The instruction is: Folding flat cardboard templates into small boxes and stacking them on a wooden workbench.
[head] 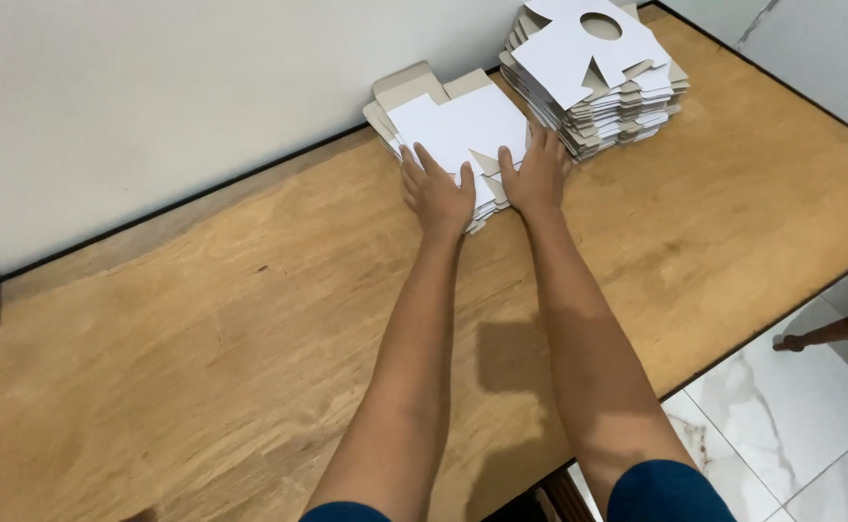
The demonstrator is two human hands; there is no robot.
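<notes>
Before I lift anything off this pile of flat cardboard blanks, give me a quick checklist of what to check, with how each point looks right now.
1. Both hands on the pile: ok. The left hand and right hand lie flat on the smaller stack of blanks.
2. Grip on one single blank: cannot tell; the fingertips hide the edges.
3. Stack tidy: not ok; blanks are fanned out at the near edge.
4. Clearance from the taller stack: not ok; the right hand's fingers reach its base.
5. Free room on the wooden table toward you: ok.
</notes>
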